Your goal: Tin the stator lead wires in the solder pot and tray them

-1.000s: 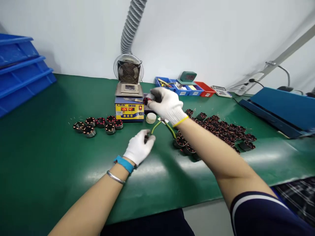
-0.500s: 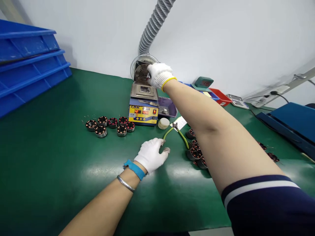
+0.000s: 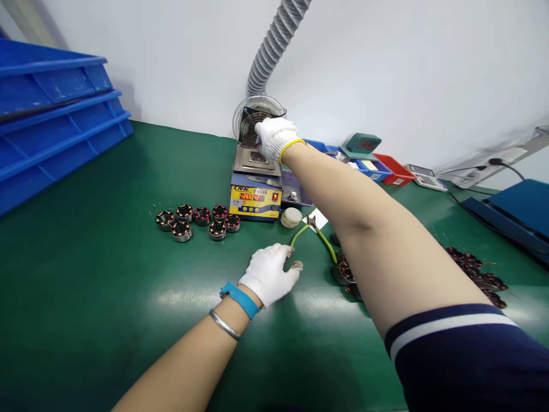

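My left hand [image 3: 271,276], in a white glove with grey fingertips, rests on the green table, thumb and fingers apart and nothing between them. Its fingertips are beside one handle of the green-handled pliers [image 3: 311,222]. My right hand [image 3: 277,137], gloved in white, is over the back right of the solder pot [image 3: 256,200], in front of the round fan [image 3: 253,127]. Its fingers are curled together; a small dark bit shows under them, too hidden to name. Several wound copper rings [image 3: 202,216] stand left of the pot.
Blue crates [image 3: 60,126] are stacked at the left. A purple tray [image 3: 295,191] and a round pale pad [image 3: 291,217] sit right of the pot. More rings [image 3: 467,263], a red bin [image 3: 394,170] and a calculator [image 3: 426,177] are on the right.
The whole view has shifted slightly, moving things rightward in the picture. My right hand sits a little lower over the pot. My left hand keeps its place by the pliers.
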The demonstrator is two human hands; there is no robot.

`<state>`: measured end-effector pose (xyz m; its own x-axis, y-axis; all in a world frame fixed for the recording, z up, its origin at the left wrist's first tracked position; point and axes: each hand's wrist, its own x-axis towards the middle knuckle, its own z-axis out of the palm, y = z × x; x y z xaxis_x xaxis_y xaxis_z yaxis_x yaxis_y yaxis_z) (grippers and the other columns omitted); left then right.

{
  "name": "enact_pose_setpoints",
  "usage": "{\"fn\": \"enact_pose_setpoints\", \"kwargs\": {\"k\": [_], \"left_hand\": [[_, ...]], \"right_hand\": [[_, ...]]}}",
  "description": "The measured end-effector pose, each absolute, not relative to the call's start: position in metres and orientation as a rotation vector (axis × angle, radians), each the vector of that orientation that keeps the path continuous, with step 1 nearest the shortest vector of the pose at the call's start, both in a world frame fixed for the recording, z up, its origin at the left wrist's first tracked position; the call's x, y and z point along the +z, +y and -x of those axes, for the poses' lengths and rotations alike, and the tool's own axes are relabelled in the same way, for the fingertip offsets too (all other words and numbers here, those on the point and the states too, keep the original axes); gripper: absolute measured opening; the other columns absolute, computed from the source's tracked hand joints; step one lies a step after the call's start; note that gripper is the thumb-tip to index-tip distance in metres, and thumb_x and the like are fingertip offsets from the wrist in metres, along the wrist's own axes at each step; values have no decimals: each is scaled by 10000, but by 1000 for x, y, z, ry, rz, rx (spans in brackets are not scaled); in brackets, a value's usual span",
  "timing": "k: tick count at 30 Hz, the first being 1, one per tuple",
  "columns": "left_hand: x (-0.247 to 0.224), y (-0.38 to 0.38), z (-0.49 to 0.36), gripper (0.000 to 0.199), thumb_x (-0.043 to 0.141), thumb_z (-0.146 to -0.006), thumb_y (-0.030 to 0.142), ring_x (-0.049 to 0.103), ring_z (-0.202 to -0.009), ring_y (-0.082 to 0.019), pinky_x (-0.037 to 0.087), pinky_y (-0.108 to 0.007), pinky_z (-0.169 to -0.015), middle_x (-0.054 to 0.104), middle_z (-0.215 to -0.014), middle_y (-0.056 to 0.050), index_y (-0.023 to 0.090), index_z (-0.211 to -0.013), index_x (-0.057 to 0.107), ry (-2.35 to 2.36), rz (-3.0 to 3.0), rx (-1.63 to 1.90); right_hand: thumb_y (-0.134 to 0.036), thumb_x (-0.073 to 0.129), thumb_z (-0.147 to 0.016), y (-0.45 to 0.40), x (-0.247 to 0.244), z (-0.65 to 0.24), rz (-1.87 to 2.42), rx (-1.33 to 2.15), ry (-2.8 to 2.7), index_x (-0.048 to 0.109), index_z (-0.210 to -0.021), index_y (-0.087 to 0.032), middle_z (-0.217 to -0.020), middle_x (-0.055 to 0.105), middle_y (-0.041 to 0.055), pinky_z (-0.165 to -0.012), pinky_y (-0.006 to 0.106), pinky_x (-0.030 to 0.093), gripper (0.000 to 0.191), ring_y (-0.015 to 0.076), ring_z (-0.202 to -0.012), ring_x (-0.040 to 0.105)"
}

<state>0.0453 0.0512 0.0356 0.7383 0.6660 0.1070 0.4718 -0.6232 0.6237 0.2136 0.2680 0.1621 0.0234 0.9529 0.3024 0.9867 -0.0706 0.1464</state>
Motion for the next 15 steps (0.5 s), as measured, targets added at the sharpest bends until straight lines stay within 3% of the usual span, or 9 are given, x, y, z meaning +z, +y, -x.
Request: {"fn": "enact_pose_setpoints", "kwargs": {"k": [8,15], "left_hand": [[33,52,-45,354,592,-842,377,646,-967,-233,505,-359,-888,690,-1025,-62,181,-1134,631,868,-2274,510],[34,56,-45,475,607,-821,311,656,-880,-173,515,-323,-869,681,-1046,-52,156,-1263,530,903,-1884,801]], "right_hand": [[-256,612,-778,230,194,-204,2226,-431,-1920,619,-1038,-133,-1068,599,121,-922,554,428,288,356,-1085,544],[-342,602,-761,180,196,-206,2067,-163,-1780,681,-913,-118,-810,626,64,-828,397,484,282,224,-858,606]]}}
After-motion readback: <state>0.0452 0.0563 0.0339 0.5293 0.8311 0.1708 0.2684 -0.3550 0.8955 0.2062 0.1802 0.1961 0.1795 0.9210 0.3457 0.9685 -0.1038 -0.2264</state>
